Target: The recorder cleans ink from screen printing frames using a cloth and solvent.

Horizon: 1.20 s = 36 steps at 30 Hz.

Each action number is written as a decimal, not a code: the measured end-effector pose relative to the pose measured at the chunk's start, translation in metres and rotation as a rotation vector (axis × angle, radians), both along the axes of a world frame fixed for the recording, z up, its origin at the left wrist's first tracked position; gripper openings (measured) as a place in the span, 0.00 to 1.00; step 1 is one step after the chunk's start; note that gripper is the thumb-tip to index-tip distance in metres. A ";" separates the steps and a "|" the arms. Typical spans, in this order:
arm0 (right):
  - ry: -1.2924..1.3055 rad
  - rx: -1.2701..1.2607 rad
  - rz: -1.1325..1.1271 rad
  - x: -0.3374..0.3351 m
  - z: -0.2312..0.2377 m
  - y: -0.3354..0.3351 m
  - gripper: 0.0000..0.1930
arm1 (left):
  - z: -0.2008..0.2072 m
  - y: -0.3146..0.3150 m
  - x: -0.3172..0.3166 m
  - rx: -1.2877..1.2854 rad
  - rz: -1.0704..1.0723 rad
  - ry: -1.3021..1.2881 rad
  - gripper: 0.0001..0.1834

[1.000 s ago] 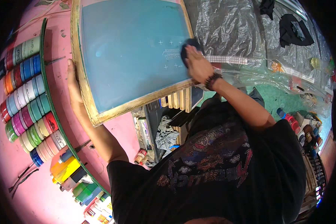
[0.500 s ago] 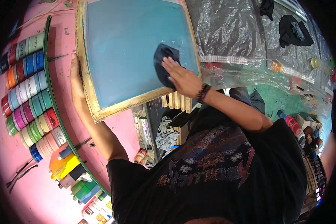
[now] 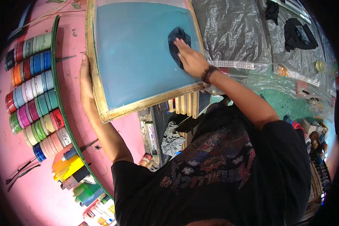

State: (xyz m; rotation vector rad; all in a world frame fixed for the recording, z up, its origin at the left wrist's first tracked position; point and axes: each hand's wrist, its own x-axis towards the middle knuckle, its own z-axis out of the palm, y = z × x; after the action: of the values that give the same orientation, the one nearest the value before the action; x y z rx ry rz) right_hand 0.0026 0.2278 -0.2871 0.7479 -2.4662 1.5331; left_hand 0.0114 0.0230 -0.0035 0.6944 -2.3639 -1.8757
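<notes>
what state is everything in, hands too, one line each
Framed blue screen, partly covered by dark cloth
Dark cloth, against the screen, under right hand
Right hand, fingers extended
Left hand, against the screen's left side
Plastic sheet, wrinkled
Grey cloth, crumpled
Jars, in rows

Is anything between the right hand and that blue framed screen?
Yes: under the right hand, a dark cloth lies against the blue screen, toward its right side. Nothing else visible is in the way.
</notes>
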 end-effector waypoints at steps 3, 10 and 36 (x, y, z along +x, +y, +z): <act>-0.001 -0.025 -0.072 -0.008 0.011 -0.024 0.25 | 0.002 0.006 0.010 0.024 0.002 -0.018 0.33; -0.148 -0.035 0.021 0.040 -0.014 0.018 0.27 | 0.000 0.001 0.004 0.030 0.003 -0.031 0.32; -0.174 -0.099 -0.109 0.031 -0.017 -0.012 0.27 | -0.007 -0.014 0.002 0.144 -0.006 -0.066 0.33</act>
State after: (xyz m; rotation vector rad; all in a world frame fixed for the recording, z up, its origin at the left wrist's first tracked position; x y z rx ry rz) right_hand 0.0333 0.2160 -0.3041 0.4736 -2.4813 1.7305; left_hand 0.0130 0.0091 -0.0100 0.7735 -2.2877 -2.0729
